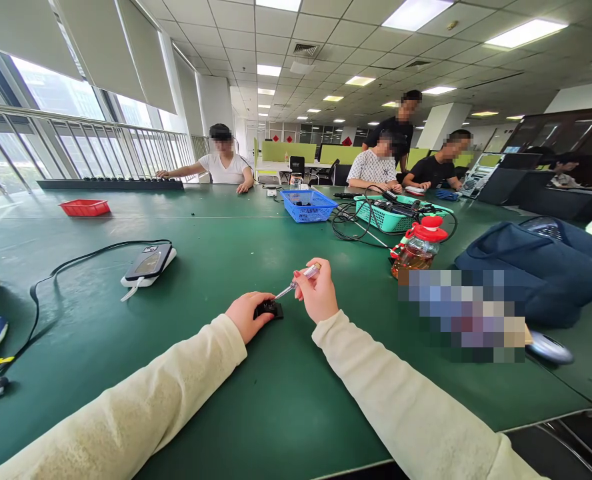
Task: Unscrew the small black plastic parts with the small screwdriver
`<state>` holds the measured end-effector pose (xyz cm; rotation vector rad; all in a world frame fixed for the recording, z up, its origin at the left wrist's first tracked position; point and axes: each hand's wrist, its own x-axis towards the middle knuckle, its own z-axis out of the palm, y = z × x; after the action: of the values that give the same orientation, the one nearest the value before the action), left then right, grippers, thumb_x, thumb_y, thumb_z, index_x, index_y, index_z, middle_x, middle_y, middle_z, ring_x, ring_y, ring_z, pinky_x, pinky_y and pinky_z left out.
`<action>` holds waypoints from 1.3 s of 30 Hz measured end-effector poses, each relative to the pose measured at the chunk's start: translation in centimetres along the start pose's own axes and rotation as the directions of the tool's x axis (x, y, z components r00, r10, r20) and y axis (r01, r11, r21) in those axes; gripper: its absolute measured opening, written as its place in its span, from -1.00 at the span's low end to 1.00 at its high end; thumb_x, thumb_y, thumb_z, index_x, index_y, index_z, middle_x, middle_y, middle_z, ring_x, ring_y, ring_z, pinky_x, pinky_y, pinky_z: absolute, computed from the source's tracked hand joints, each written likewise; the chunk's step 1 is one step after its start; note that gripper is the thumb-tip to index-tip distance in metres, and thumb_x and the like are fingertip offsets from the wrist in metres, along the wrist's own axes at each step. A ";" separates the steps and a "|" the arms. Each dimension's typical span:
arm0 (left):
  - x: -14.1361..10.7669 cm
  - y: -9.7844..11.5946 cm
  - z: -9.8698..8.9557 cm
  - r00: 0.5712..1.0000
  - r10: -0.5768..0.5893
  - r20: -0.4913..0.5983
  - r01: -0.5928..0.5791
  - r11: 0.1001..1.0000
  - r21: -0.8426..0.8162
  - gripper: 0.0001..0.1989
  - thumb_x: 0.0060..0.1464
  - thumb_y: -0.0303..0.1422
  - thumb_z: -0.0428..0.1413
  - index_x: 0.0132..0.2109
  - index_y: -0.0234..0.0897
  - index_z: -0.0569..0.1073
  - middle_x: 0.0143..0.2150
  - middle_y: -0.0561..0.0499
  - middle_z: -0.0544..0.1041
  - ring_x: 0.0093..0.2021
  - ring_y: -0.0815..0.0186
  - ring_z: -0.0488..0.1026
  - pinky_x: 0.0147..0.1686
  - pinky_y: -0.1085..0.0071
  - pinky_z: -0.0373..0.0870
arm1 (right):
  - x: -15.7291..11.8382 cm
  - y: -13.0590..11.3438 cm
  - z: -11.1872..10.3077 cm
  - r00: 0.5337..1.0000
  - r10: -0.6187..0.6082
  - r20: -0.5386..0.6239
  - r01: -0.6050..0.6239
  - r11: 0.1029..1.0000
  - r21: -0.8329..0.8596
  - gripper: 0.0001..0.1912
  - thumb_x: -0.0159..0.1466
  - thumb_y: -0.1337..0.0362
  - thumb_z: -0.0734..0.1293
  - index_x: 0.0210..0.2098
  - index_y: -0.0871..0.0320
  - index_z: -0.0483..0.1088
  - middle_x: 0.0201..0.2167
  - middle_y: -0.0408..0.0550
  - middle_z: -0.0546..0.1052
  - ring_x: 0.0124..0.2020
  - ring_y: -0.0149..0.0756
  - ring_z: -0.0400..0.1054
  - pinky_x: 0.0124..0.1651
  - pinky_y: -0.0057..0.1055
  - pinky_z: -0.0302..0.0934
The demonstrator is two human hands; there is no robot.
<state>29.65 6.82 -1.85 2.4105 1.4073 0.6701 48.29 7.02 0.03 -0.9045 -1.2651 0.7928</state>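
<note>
While the left hand [249, 316] pins the small black rectangular part [275, 309] to the green tabletop [256, 420], the right hand [319, 291] grips the slim clear-handled screwdriver [296, 281], fingers closed, shaft slanting down-left; its tip apparently meets the part's top.

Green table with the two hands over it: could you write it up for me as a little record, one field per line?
Left hand: fingers gripping a small black piece
Right hand: fingers holding a slim screwdriver
Screwdriver tip: at the black piece; contact too small to tell
Left side: red tray, phone
Far side: blue basket, teal basket with cables
Right side: red-lidded jar, dark blue bag
Across the table: person in white top
</note>
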 end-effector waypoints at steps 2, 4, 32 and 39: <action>0.0 -0.1 0.1 1.000 -0.010 -0.003 0.010 1.000 0.006 -0.57 -0.01 -0.34 0.09 0.06 -0.23 0.45 -0.08 -0.07 0.56 -0.06 0.13 0.48 0.04 0.19 0.40 | 0.2 0.1 0.0 0.999 0.034 -0.011 -0.034 0.999 0.021 -0.62 0.16 0.06 0.33 -0.23 0.05 0.06 -0.52 -0.31 0.42 -0.71 -0.51 0.24 -0.64 -0.53 0.16; 0.1 -0.2 0.2 1.000 -0.027 -0.010 0.027 1.000 0.010 -0.55 -0.01 -0.33 0.10 0.07 -0.25 0.44 -0.07 -0.08 0.56 -0.06 0.13 0.48 0.04 0.19 0.40 | 0.3 0.2 0.0 0.998 0.053 -0.020 -0.052 0.998 0.030 -0.61 0.14 0.06 0.34 -0.23 0.05 0.06 -0.53 -0.31 0.42 -0.72 -0.51 0.23 -0.66 -0.54 0.16; -0.2 0.1 -0.1 1.000 -0.014 0.022 0.013 1.000 0.010 -0.61 0.05 -0.28 0.05 0.04 -0.22 0.47 -0.05 -0.09 0.55 -0.02 0.10 0.45 0.05 0.15 0.37 | -0.2 -0.3 -0.4 0.999 -0.040 0.007 0.041 0.998 -0.051 -0.72 0.24 0.06 0.26 -0.21 0.06 0.11 -0.49 -0.24 0.43 -0.63 -0.47 0.28 -0.53 -0.46 0.24; 0.0 0.0 0.1 0.999 -0.028 0.033 0.027 0.999 0.028 -0.63 0.04 -0.29 0.06 0.02 -0.21 0.48 -0.07 -0.08 0.56 -0.04 0.11 0.46 0.03 0.18 0.40 | 0.4 0.2 -0.4 0.997 0.070 -0.027 -0.070 0.998 0.011 -0.63 0.16 0.02 0.34 -0.25 0.06 0.11 -0.57 -0.30 0.41 -0.68 -0.48 0.25 -0.61 -0.50 0.19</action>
<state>29.72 6.80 -1.90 2.4072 1.4436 0.6052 48.79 7.43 0.05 -0.9527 -1.2101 0.8385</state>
